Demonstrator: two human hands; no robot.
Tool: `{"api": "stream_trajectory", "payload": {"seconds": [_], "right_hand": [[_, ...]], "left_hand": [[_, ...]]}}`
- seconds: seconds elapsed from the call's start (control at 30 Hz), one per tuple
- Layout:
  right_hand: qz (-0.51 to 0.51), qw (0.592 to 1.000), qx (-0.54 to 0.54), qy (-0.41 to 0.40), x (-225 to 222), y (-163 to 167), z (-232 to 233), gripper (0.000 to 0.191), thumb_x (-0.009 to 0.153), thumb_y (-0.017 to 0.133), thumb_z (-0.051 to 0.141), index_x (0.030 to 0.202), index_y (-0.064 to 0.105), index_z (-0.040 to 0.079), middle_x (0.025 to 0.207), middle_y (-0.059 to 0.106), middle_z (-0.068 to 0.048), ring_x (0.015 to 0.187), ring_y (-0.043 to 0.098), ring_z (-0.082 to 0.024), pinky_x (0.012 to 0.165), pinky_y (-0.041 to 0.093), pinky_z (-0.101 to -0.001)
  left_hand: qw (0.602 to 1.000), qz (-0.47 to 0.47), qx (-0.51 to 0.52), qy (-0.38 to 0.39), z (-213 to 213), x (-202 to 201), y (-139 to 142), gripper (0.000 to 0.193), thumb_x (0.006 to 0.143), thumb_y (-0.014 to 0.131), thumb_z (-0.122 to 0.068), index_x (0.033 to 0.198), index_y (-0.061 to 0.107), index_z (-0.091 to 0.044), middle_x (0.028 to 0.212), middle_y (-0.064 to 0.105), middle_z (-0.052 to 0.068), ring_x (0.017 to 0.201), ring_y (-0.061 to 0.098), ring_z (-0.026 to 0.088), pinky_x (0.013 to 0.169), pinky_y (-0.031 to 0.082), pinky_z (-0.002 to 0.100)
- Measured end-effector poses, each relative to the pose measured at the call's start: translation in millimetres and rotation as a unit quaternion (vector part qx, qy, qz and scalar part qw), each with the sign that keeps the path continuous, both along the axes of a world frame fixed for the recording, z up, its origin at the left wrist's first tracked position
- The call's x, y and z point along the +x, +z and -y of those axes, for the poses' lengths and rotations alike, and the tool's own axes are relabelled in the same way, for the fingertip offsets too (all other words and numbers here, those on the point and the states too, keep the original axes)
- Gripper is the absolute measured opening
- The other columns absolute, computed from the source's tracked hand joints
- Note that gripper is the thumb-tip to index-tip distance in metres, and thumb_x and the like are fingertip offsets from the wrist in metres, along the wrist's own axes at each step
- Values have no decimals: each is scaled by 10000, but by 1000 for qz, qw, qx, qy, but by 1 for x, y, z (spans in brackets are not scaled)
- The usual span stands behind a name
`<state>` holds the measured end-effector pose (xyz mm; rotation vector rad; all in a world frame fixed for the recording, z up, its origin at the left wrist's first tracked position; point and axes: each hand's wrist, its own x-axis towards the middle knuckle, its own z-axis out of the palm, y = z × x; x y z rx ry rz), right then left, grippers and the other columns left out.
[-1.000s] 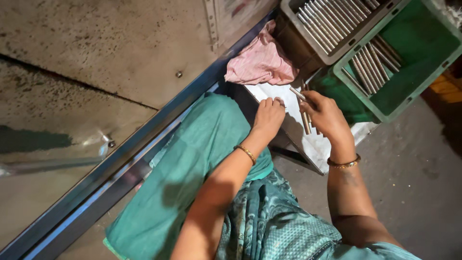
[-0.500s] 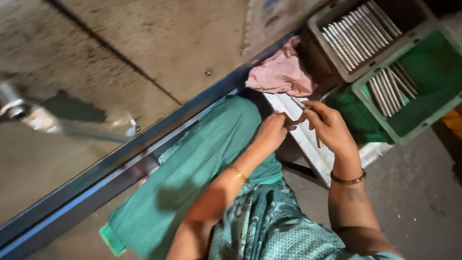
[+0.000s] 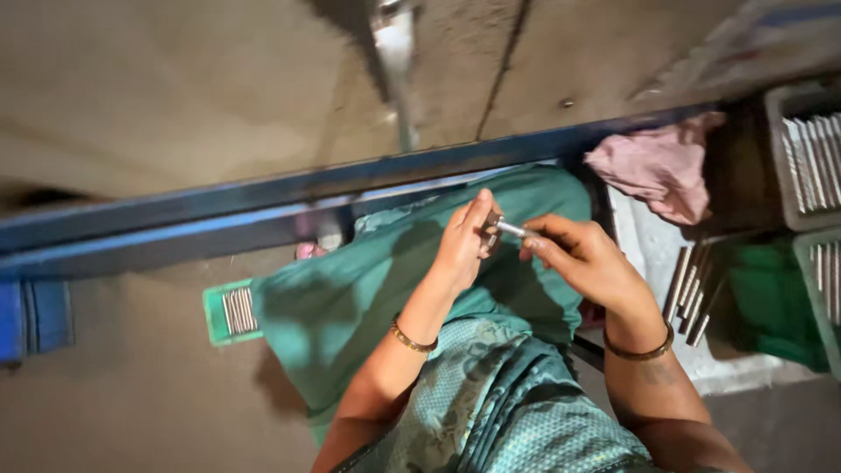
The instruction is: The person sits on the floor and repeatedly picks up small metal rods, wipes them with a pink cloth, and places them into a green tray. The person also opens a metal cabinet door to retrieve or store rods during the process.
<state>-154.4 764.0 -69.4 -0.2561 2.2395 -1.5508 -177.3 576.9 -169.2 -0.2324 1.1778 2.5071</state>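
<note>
At 6 o'clock, nearest the camera, both forearms rise out of a patterned teal garment [image 3: 517, 412], each wrist with a thin bangle. They meet over the teal-clad knee [image 3: 368, 298], just above the middle of the view.

The left hand [image 3: 462, 247] is curled, thumb and fingers closed on a small dark metal piece [image 3: 491, 226] at its tip. The right hand [image 3: 585, 258], at 3 o'clock of the left, pinches a short silvery pin [image 3: 512, 230] between thumb and forefinger, the other fingers folded in. The pin lies nearly level, and its left end touches the piece in the left hand. Whether it goes into the piece or only sits against it cannot be told.

At 9 o'clock of the knee, on the floor, a small green tray [image 3: 219, 314] peeps from under the cloth, with a few pins in it. At 3 o'clock, beyond the right wrist, a row of loose rods [image 3: 688, 289] lies on a pale sheet [image 3: 648, 245]. A green crate [image 3: 819, 289] stands at the right edge with more rods inside.

Farther off, a blue steel rail [image 3: 263, 206] runs across the view from 9 o'clock up to 2 o'clock, passing just behind the hands. At 2 o'clock a pink rag [image 3: 657, 171] sits bunched beside the rail, and a grey crate [image 3: 806, 153] full of rods is at its right. Past the rail is bare concrete floor [image 3: 175, 88]. At 12 o'clock a blurred shiny object [image 3: 394, 44] shows, too smeared to make out.
</note>
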Motion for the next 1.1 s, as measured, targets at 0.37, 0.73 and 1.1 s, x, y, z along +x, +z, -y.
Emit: {"api": "stream_trajectory", "payload": {"seconds": [0.37,0.73,1.1], "right_hand": [[-20,998,46,41,22,7,42,247,982,620,205,1130,707,27,839,756,-20,719,621,-78,636,509,-248],[-15,997,42,69,22,-4,35,227,1012,591,208,961,712,23,771,717,-15,660,549,-94,613,478,-259],[15,997,32,63,17,-17,33,221,1010,589,194,943,704,18,748,705,-8,635,513,-87,585,448,-260]], "left_hand": [[997,-69,-6,-25,33,21,4,479,1093,480,-469,793,547,-102,617,413,-56,479,359,45,429,282,234],[998,-51,-17,-29,25,23,-4,433,1069,491,-461,826,570,-111,625,431,-61,495,380,42,436,284,233],[994,-97,-40,-26,19,21,-14,451,1086,492,-466,813,555,-113,664,493,-46,574,447,56,521,363,248]]}}
